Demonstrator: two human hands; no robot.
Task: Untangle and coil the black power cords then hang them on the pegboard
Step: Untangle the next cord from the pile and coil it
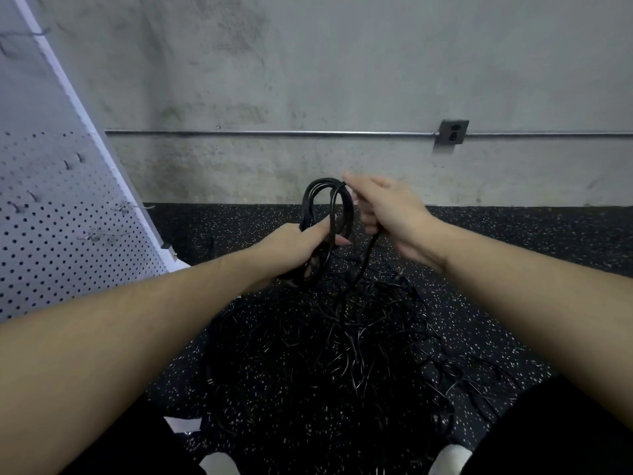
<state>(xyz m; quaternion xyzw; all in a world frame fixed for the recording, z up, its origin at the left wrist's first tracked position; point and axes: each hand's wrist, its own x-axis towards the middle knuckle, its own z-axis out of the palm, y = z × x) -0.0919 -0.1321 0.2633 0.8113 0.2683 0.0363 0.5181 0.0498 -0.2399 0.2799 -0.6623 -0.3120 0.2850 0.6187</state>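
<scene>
A partly wound coil of black power cord [317,200] stands upright between my hands, above the floor. My left hand [294,250] grips the bottom of the coil, thumb laid across the loops. My right hand [383,207] pinches the cord at the coil's top right, and the free strand [366,258] runs from it down into a tangled pile of black cords [342,337] on the speckled floor. The white pegboard [51,241] leans at the left with several metal hooks [99,233] on it, all bare.
A concrete wall stands close ahead with a metal conduit [274,133] and an outlet box [454,132]. The pegboard's foot [168,246] rests on the black speckled rubber floor [513,241]. My white shoe tips [448,461] show at the bottom edge.
</scene>
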